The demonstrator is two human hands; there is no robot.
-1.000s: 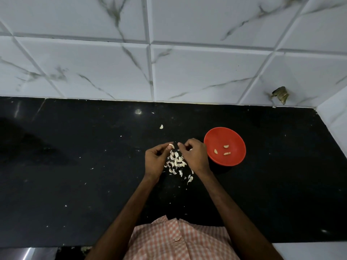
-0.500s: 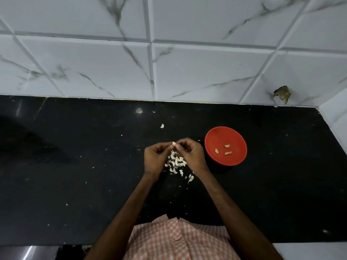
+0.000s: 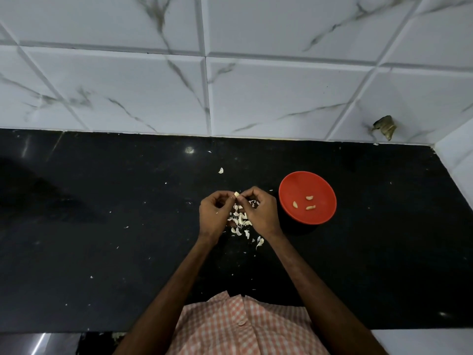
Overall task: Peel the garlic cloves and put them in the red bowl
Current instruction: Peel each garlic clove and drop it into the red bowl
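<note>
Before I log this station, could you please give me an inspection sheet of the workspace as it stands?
Surface: black counter, specked with white bits.
Job's things: red bowl right of the hands, three peeled cloves inside; one clove held above the pile of garlic pieces.
Clutter: stray piece behind the hands; loose skins by the pile.
Grippers: left hand and right hand both pinch the clove.
Cables: nothing seen.
Surroundings: marbled tile wall with a broken spot; checked shirt.
</note>
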